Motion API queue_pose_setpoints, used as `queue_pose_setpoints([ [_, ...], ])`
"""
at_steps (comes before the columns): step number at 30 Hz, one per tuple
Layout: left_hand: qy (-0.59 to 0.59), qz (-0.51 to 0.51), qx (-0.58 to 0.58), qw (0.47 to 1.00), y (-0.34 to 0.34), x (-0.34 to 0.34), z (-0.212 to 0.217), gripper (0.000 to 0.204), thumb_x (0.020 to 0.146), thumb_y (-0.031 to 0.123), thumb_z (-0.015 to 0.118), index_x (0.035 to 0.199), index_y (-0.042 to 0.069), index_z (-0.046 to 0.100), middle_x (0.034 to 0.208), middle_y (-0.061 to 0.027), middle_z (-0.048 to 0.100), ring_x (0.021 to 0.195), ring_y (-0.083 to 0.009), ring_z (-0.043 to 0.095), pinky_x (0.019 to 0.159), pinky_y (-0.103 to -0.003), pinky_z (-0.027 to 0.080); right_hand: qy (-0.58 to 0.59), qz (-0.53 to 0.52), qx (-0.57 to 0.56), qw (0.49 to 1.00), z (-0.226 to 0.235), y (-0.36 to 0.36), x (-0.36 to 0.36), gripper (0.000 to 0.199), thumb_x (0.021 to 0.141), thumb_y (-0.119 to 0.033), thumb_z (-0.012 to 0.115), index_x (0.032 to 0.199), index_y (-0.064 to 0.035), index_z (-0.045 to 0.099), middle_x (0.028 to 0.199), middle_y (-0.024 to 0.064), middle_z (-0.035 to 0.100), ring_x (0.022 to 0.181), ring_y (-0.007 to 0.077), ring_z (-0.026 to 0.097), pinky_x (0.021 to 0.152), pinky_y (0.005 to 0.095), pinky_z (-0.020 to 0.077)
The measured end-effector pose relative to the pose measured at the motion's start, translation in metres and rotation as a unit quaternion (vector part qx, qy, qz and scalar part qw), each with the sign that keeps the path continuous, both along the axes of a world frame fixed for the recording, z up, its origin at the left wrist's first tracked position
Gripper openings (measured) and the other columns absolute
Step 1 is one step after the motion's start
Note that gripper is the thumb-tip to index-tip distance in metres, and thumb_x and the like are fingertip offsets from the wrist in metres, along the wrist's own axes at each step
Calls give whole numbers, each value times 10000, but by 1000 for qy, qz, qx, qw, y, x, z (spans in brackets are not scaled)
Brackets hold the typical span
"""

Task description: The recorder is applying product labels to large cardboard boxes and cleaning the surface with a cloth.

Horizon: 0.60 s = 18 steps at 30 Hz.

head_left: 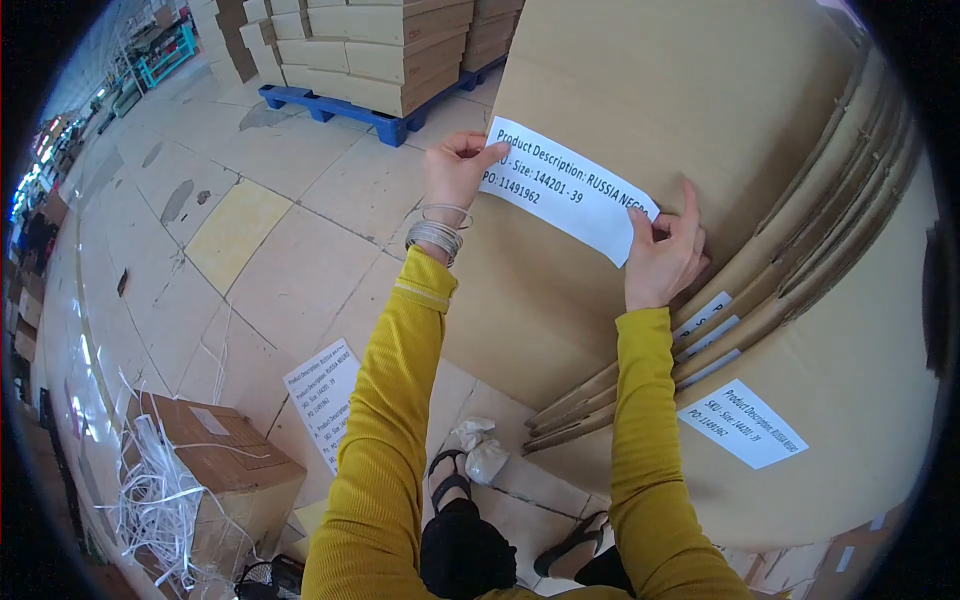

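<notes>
A white printed label (560, 190) lies against a large brown cardboard sheet (640, 75) in front of me. My left hand (456, 172) pinches the label's left end between thumb and fingers, at the sheet's left edge. At the label's right end is my right hand (664, 258), its thumb and curled fingers on the corner and one finger raised. Several more folded cardboard sheets (800, 225) are stacked to the right, with label ends showing between them. The nearest sheet bears a similar white label (742, 424).
On the tiled floor at lower left, a sheet of printed labels (325, 392) lies near an open carton (245, 480) overflowing with white strips (160, 500). A crumpled plastic bag (484, 452) sits by my feet. Stacked boxes (345, 50) stand on a blue pallet (390, 128) beyond.
</notes>
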State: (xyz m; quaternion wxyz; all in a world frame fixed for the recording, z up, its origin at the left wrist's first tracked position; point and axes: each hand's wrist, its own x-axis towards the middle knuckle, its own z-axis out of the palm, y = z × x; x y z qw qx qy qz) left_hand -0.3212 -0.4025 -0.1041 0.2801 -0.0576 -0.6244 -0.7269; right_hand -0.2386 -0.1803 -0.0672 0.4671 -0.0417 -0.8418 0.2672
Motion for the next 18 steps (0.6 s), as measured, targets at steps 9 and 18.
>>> queue_pose_setpoints([
  [9,49,156,-94,982,-23,-16,-70,642,681,93,756,1178,-10,363,745,-54,586,663,-152,565,626,-275,490,22,-91,39,995,0,5,1,783,593,-388,799,1247,-145,444,806,56,551,815,244,526,769,407,395],
  [18,-455,-4,-248,855,-16,304,-330,487,590,116,706,1057,51,583,899,-145,619,824,-277,610,716,-359,495,-370,310,148,863,-208,-27,135,554,741,-339,661,1199,-83,484,1040,180,565,974,347,530,810,444,428],
])
